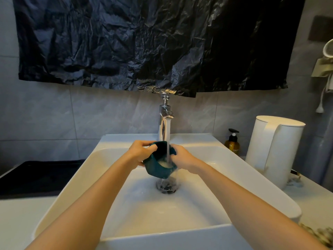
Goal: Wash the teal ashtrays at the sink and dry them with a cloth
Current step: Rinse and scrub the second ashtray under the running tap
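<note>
A teal ashtray (158,167) is held over the white sink (75,179), tilted toward me under the running water from the chrome tap (164,121). Water pools pale inside it and spills down to the drain (166,185). My left hand (139,152) grips the ashtray's left rim, thumb curled over the edge. My right hand (183,157) holds its right side, fingers wrapped behind the rim. No drying cloth can be clearly made out.
A white kettle (273,150) and an amber pump bottle (232,142) stand right of the basin. A black surface (36,175) lies to the left. Crumpled black plastic (144,42) covers the wall above the tap. A patterned object (319,235) sits at the bottom right.
</note>
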